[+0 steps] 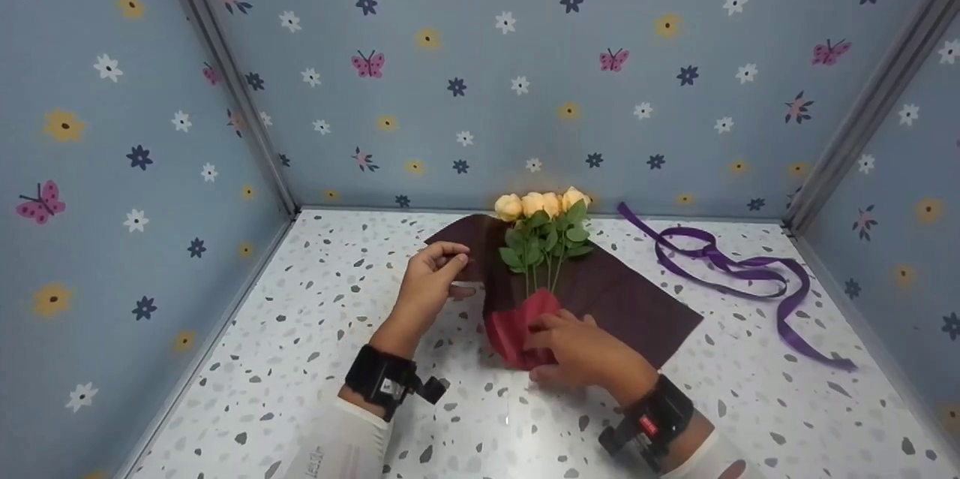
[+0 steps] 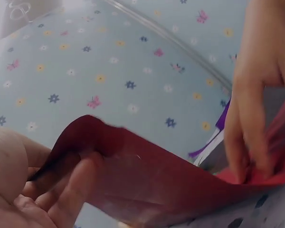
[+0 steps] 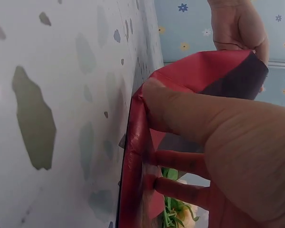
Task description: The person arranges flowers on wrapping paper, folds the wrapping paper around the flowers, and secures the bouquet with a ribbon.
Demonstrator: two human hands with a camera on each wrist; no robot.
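Yellow roses (image 1: pixel 541 205) with green leaves and thin stems lie on a sheet of wrapping paper (image 1: pixel 630 299), dark on its upper face and red underneath. Its bottom is folded up as a red flap (image 1: pixel 517 325) over the stem ends, which are hidden. My left hand (image 1: pixel 431 280) pinches the paper's left edge between thumb and fingers and holds that side raised in a curve, as the left wrist view shows. On the red flap, my right hand (image 1: pixel 574 347) presses with spread fingertips (image 2: pixel 237 173), its thumb (image 3: pixel 159 102) touching the creased corner.
A purple ribbon (image 1: pixel 796 306) lies loosely looped on the speckled tabletop (image 1: pixel 315 284), right of the paper. Flower-and-butterfly patterned panels (image 1: pixel 487 73) stand at the back and both sides. The roses' heads reach close to the back panel.
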